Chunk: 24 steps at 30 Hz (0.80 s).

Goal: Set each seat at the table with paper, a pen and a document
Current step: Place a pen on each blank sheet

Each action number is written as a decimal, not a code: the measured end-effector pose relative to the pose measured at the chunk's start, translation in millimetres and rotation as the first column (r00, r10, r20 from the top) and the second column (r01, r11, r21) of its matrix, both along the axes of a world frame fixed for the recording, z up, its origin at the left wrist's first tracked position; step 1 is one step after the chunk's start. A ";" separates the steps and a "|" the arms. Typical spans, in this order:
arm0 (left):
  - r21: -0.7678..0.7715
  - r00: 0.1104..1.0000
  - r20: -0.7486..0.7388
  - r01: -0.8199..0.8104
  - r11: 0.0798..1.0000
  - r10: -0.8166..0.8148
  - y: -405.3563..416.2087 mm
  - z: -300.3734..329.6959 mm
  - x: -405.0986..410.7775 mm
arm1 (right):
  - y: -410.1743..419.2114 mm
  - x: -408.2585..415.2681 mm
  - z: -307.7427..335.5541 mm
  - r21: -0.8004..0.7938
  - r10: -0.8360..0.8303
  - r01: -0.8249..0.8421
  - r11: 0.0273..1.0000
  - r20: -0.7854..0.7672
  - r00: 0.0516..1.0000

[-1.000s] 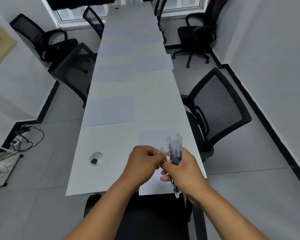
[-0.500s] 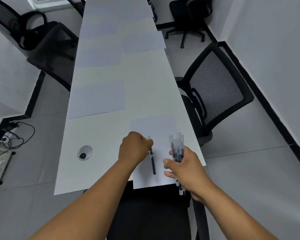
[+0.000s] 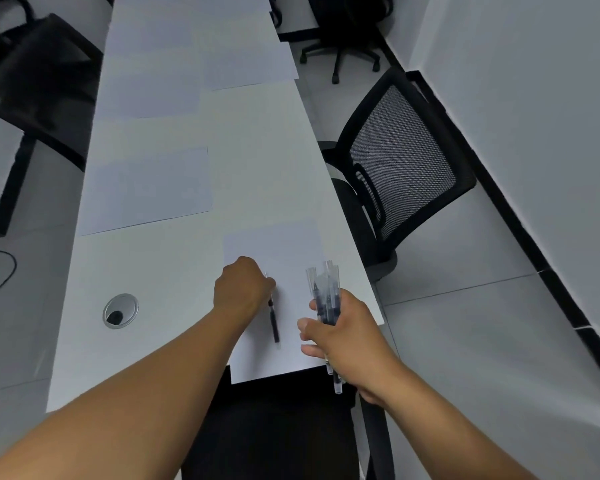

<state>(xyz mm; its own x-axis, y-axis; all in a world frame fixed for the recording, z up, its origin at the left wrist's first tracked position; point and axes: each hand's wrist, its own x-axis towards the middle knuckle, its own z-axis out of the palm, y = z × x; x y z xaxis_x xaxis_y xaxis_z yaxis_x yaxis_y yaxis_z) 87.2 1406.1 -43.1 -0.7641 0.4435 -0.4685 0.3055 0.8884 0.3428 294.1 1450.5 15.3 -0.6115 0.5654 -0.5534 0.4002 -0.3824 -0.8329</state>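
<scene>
A long white table [image 3: 160, 271] runs away from me. At its near end lies a white sheet of paper [image 3: 284, 251]. My left hand [image 3: 242, 289] pinches a black pen [image 3: 273, 322] at its upper end, and the pen lies on that sheet. To the right, my right hand [image 3: 340, 337] grips a bundle of several clear-capped pens [image 3: 324, 289] upright above the sheet's right edge. More sheets lie along the table: one at the left [image 3: 146, 188], one further back left [image 3: 149, 74], one at the right [image 3: 246, 60].
A black mesh chair [image 3: 402, 168] stands at the table's right side, another black chair [image 3: 274, 438] right below me at the near end. Chairs also stand at the far left [image 3: 39, 77] and back right [image 3: 343, 36]. A round cable grommet [image 3: 120, 310] sits in the tabletop. Cables lie on the floor at the left.
My left hand drew one pen from the bundle and brought it down onto the near sheet. The view has tilted down toward the table's near end.
</scene>
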 end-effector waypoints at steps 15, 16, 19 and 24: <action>0.049 0.991 0.087 -0.107 0.993 0.102 -13.6 -9.2 -3.1 | -0.9 -5.5 11.8 0.049 0.031 -0.031 0.998 0.003 1.000; 0.046 0.991 0.084 -0.107 0.993 0.103 -15.1 -4.6 -2.6 | -1.4 -5.0 15.5 0.050 0.032 -0.032 0.998 0.000 0.999; 0.056 0.990 0.079 -0.124 0.991 0.119 -21.3 15.1 0.2 | -3.9 -3.9 29.4 0.056 0.052 -0.051 0.997 -0.025 0.998; 0.125 0.979 0.147 -0.160 0.979 0.141 -30.9 63.9 10.4 | -5.8 -3.5 55.5 0.106 0.067 -0.061 0.992 -0.050 0.997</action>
<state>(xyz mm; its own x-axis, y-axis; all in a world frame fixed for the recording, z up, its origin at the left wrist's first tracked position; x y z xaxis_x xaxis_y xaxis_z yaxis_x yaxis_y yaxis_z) 97.7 1375.1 20.8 -0.7598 0.3950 -0.5165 0.1140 0.8629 0.4923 290.6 1444.7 70.7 -0.6754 0.5773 -0.4589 0.3746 -0.2674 -0.8878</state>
